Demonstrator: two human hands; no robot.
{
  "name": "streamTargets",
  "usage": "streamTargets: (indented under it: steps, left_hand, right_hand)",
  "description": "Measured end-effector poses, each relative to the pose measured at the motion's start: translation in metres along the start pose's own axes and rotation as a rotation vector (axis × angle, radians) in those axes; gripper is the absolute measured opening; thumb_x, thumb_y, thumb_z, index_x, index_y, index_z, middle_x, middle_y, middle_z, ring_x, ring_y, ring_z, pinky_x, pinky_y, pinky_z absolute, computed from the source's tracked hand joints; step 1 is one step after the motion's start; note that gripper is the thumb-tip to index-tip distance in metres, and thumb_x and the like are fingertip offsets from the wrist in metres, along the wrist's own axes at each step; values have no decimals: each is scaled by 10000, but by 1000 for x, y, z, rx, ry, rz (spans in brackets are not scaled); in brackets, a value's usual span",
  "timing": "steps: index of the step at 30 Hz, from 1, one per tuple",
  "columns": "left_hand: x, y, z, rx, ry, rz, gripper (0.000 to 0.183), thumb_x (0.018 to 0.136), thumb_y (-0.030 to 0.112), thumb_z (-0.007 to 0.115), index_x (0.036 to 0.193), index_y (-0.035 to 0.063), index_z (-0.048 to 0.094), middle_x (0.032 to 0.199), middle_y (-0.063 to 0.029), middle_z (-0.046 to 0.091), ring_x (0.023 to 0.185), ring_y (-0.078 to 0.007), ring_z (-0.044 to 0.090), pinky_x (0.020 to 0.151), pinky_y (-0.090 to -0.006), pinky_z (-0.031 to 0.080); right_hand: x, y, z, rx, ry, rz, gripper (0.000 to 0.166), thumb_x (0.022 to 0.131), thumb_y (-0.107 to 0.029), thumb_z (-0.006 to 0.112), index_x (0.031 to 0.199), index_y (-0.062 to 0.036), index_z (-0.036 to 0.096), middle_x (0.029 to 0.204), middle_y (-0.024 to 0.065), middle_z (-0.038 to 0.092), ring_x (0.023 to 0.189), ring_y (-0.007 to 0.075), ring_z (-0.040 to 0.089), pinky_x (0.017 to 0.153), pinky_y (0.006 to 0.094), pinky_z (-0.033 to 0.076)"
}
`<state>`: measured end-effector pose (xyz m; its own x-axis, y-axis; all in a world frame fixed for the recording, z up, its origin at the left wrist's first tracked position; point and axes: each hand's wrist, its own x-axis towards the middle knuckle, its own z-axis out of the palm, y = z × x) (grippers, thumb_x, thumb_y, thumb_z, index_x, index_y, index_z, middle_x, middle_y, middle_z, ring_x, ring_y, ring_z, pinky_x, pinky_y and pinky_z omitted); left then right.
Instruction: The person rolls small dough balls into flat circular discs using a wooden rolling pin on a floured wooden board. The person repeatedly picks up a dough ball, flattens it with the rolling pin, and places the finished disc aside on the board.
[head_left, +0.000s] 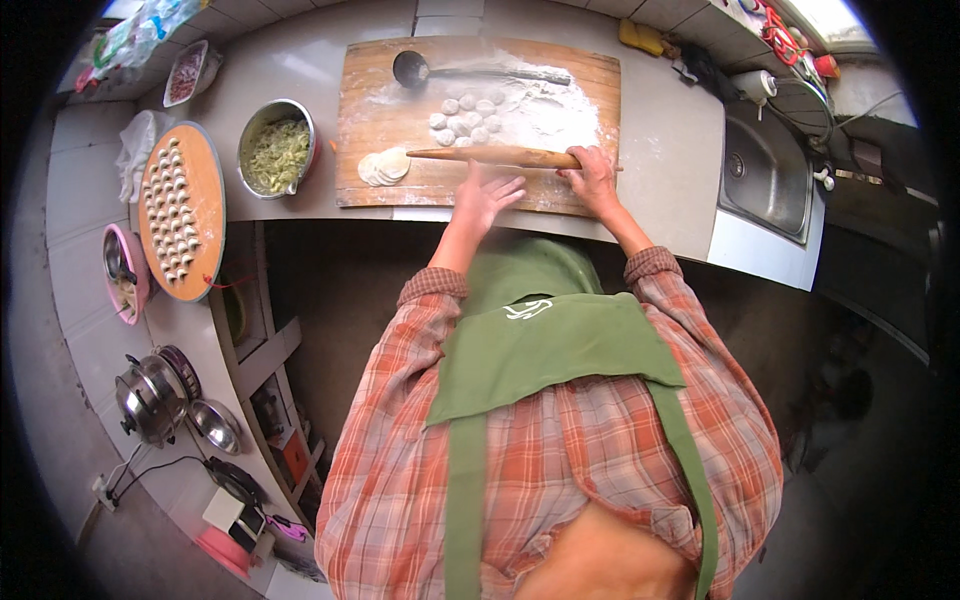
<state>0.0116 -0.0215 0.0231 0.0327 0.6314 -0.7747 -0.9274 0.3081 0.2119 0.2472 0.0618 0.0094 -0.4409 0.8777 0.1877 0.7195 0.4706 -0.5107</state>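
Note:
A tapered wooden rolling pin (517, 156) lies across the near part of a floured wooden board (360, 97). My right hand (592, 178) grips its right end. Just below the pin's middle is my left hand (484, 196), fingers spread, holding nothing that shows; whether its fingertips touch the pin is unclear. Flat round dough wrappers (385, 166) lie in an overlapping pile by the pin's left tip. Beyond the pin sit several small dough pieces (465, 120), with a heap of white flour (559, 109) to their right. A dark ladle (411, 69) rests at the board's far side.
Left of the board stands a metal bowl of chopped green filling (277, 150). Farther left, a round board (206, 225) holds rows of shaped dumplings (172, 214). A container of reddish filling (185, 75) is at the back left, a steel sink (765, 172) at the right.

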Motion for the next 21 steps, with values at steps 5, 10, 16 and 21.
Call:
streamTargets:
  steps: [5,10,16,21]
  left_hand:
    - [8,3,1,45,-141,33,538,1047,274,568,1424,-61,377,1430,-270,465,1311,-476,522,1093,-634,480]
    - [2,4,16,280,-180,165,363,1018,139,594,1317,-48,506,1333,-196,558,1255,-417,584,1053,-570,521]
    - [17,-9,11,307,-157,273,280,1008,40,570,1270,-59,564,1267,-164,604,1220,-385,619,1014,-537,544]
    - [20,-11,27,1111,121,908,338,1000,19,531,1330,-47,559,1383,-187,589,1230,-397,623,1008,-510,531]
  right_hand:
    - [-6,-10,9,19,127,0,389,728,-131,845,1074,-86,674,979,120,649,989,340,584,890,448,423]
    - [-7,-19,3,60,162,7,378,730,-137,841,1068,-78,681,998,122,659,1003,335,586,896,443,421]
    - [-13,-21,-2,201,130,232,324,803,-188,812,1069,-55,684,1003,149,680,983,338,625,876,430,473]
    - [-38,21,-25,234,198,472,275,840,-186,792,1070,-68,698,962,153,693,952,319,639,864,423,496]
